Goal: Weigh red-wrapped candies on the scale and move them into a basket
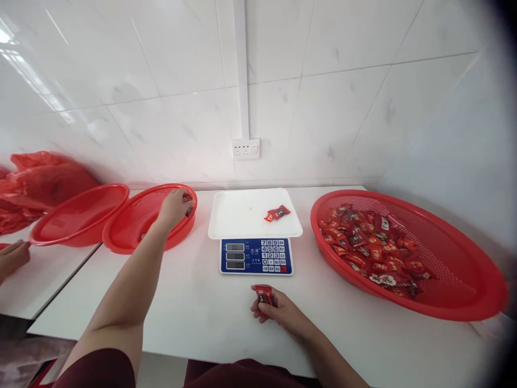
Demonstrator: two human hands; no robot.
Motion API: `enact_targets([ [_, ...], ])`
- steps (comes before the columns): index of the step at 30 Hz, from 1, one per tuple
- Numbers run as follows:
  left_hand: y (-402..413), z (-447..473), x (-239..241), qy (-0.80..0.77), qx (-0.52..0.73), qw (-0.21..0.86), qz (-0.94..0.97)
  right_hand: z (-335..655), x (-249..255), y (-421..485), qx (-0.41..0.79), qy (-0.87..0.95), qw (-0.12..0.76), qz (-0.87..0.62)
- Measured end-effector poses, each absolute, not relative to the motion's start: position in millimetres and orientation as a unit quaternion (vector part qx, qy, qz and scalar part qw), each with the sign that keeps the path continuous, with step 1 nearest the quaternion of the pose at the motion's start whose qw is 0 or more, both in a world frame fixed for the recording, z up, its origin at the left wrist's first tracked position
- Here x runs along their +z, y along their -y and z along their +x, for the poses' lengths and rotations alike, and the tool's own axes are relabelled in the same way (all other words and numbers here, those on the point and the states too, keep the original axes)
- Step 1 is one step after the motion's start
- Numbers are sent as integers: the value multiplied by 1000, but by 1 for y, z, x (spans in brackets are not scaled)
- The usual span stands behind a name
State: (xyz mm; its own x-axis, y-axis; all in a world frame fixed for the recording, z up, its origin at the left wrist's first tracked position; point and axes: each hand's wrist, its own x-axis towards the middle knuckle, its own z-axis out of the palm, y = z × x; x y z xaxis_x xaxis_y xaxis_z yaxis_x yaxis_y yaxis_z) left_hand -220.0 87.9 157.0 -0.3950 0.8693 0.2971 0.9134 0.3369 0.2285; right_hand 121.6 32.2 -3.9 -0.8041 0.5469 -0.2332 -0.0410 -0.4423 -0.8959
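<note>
My left hand (173,208) is inside the right rim of a red plastic basket (137,213), its fingers closed round small dark-red snack packets (187,199). Part of those packets is hidden by the hand. In front of the scale, my right hand (274,310) grips a red snack packet (264,293) between thumb and fingers, a little above the table. The scale's white tray (242,215) bears a couple of red packets (278,213) on its right side. Below the tray, a blue keypad panel (256,257) faces me.
At the right, a large red basket (456,258) holds many red packets (375,248). Another red basket (81,213) and red plastic bags (44,180) stand at the left. A co-worker's hand (14,260) shows at the left edge. A socket (246,149) is on the tiled wall.
</note>
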Motion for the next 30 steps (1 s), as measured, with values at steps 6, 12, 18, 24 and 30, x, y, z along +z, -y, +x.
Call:
enact_targets([
  [6, -76, -236, 155, 824, -145, 47, -546, 118, -3, -32, 805, 510, 171, -250],
  [12, -129, -119, 129, 667, -179, -47, -722, 120, -4, -31, 812, 493, 187, -252],
  [18, -166, -24, 111, 654, -151, -104, -734, 121, -3, -30, 811, 489, 207, -246],
  [24, -180, -20, 100, 668, -203, -165, -696, 122, -2, -29, 808, 496, 209, -242],
  [30, -159, -48, 121, 623, -308, -313, -647, 121, -1, -28, 797, 513, 205, -243],
])
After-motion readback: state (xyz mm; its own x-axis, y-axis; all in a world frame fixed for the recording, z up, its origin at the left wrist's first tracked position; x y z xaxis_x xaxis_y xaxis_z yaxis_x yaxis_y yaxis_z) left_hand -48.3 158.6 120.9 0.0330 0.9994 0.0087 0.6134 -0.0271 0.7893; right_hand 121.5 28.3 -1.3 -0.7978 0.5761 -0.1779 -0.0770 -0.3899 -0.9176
